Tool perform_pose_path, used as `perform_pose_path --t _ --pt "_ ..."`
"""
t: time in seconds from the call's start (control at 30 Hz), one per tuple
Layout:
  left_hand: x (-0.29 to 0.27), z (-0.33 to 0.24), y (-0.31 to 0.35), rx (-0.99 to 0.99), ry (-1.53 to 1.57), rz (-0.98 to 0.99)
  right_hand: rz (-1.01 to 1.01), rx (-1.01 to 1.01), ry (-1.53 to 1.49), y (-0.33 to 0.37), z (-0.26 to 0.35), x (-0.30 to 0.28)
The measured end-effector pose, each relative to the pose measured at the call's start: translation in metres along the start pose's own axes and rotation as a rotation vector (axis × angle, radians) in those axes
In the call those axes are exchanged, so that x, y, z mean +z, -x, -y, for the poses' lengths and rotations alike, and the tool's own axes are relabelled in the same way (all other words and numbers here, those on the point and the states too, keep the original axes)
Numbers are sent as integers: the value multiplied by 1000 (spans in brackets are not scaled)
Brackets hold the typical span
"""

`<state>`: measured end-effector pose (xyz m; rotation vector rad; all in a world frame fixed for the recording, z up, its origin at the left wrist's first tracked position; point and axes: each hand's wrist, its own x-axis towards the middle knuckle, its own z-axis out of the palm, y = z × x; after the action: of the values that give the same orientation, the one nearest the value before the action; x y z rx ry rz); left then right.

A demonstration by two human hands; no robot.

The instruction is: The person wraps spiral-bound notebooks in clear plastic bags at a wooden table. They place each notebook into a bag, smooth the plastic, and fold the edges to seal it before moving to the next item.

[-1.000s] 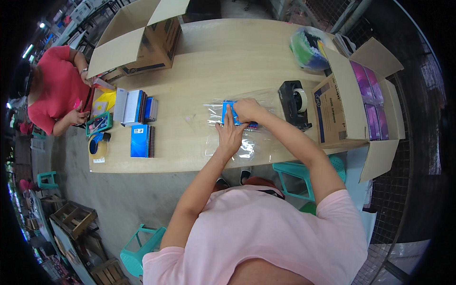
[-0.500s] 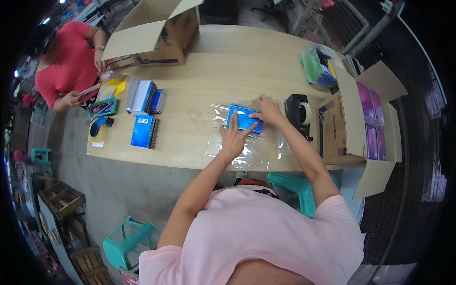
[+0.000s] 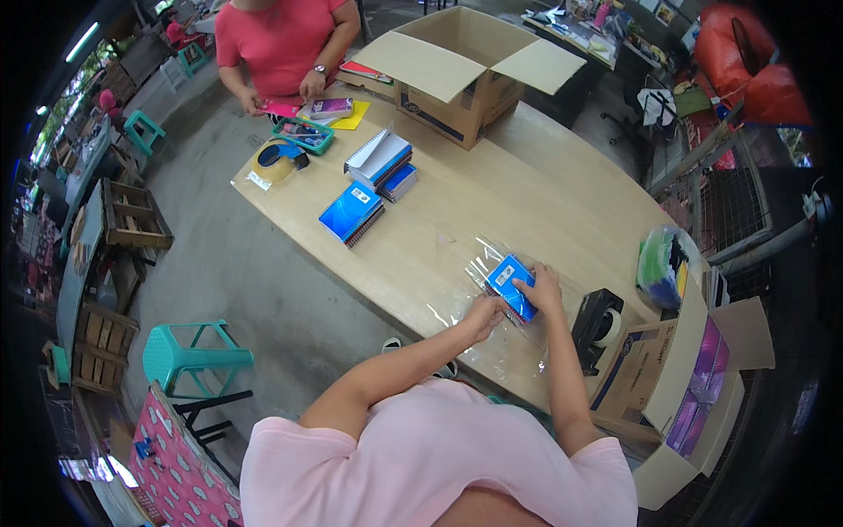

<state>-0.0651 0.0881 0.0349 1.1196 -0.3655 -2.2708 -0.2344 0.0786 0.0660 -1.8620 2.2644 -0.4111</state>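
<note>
Right hand (image 3: 543, 290) lies flat on top of a small blue notebook (image 3: 511, 283), fingers spread over its right half, pressing rather than gripping. Left hand (image 3: 486, 314) is at the lower left corner of the same notebook, fingers curled and pinching what appears to be the clear plastic wrapping (image 3: 492, 303) at that corner; the exact grip cannot be made out. The notebook rests on the wrapping, which is spread flat on the wooden table (image 3: 544, 198) close to the near edge, toward its right end. Just beside the right hand, at the right end of the table, stands a black tape dispenser (image 3: 598, 321). Beyond it, at the table's right corner, sits a bag of coloured items (image 3: 665, 265), and an open carton (image 3: 672, 386) stands against that end. Well apart, toward the left end of the table, lie a stack of blue spiral notebooks (image 3: 351, 213) and a second stack of notebooks (image 3: 382, 162). A large open cardboard box (image 3: 457, 75) occupies the far edge. At the far left corner are a roll of tape (image 3: 277, 161) and a green tray (image 3: 303, 134), where a person in a red shirt (image 3: 281, 39) stands.
</note>
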Motion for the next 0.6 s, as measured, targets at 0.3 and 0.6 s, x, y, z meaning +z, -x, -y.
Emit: perform_pose_path --t 0.3,0.6 --pt "18 30 -24 592 -126 -211 14 -50 -714 9 -33 16" --pt "20 -23 -4 451 -316 87 -203 569 -246 1 -70 17"
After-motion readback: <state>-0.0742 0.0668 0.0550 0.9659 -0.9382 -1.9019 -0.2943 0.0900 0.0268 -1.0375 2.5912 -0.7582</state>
